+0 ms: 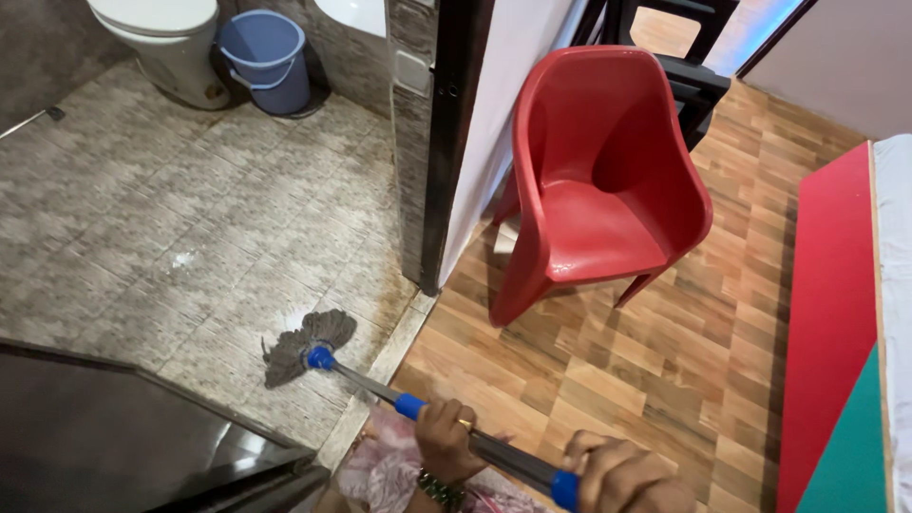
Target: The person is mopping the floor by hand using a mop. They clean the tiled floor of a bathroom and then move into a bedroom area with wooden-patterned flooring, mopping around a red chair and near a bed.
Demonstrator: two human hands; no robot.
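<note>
A mop (366,382) with a grey string head (306,344) and a metal handle with blue fittings rests on the wet grey bathroom tiles, just inside the threshold. My left hand (445,440) is closed around the handle a little below the upper blue collar, and a bracelet shows at its wrist. My right hand (622,470) grips the handle lower down, by another blue collar near the bottom edge of the view. The handle runs diagonally from the lower right up to the mop head.
A red plastic chair (598,180) stands on the wood-pattern floor beside the dark door frame (446,142). A white toilet (166,43) and blue bucket (266,57) stand at the far end of the bathroom. A dark door panel (114,427) lies lower left; a red and green bed edge (836,361) right.
</note>
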